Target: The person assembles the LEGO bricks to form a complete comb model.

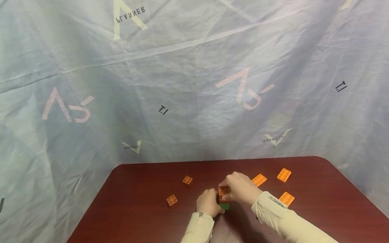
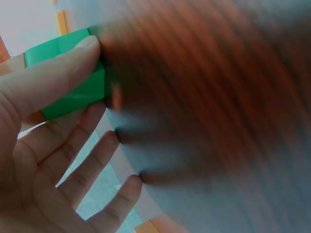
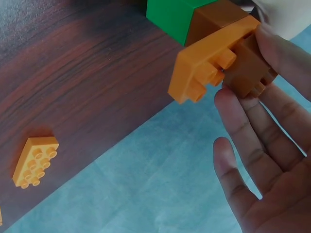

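Observation:
A small stack stands on the table between both hands. At its base is a green building brick (image 2: 73,92), with a brown brick (image 3: 214,22) above it and an orange studded plate (image 3: 194,63) over that. On top of the plate is another brown brick (image 3: 248,70). My left hand (image 1: 208,204) holds the green brick between thumb and index finger, its other fingers spread with tips at the tabletop. From above, my right hand (image 1: 241,187) pinches the upper brown brick between thumb and fingers. The little finger stands away from it in the right wrist view.
Two loose brown bricks (image 1: 187,180) lie left of the stack on the dark red table (image 1: 136,189). To the right are three orange plates (image 1: 284,175), one partly behind the right wrist. A grey printed cloth (image 1: 182,135) hangs behind the table.

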A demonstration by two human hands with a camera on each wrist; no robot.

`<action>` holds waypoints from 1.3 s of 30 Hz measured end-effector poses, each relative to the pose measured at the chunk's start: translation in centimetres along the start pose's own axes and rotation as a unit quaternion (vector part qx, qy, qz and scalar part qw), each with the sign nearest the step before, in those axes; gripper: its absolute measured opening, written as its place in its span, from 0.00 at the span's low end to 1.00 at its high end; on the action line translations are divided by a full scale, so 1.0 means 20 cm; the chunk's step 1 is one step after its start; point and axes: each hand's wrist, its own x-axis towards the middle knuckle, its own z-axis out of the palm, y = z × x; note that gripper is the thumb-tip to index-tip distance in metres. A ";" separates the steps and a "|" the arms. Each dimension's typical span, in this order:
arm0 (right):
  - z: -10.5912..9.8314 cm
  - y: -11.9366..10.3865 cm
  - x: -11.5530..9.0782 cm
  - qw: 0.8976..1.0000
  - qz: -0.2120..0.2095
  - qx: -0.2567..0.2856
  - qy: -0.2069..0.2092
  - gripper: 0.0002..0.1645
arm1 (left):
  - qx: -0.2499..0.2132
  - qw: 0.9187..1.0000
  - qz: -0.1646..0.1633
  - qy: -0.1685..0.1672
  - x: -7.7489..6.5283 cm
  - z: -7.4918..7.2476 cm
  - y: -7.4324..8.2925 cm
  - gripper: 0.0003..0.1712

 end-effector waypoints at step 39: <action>0.12 0.05 -0.07 0.997 0.030 0.053 0.044 0.20 | -0.014 1.000 0.015 0.010 -0.01 -0.01 -0.01 0.27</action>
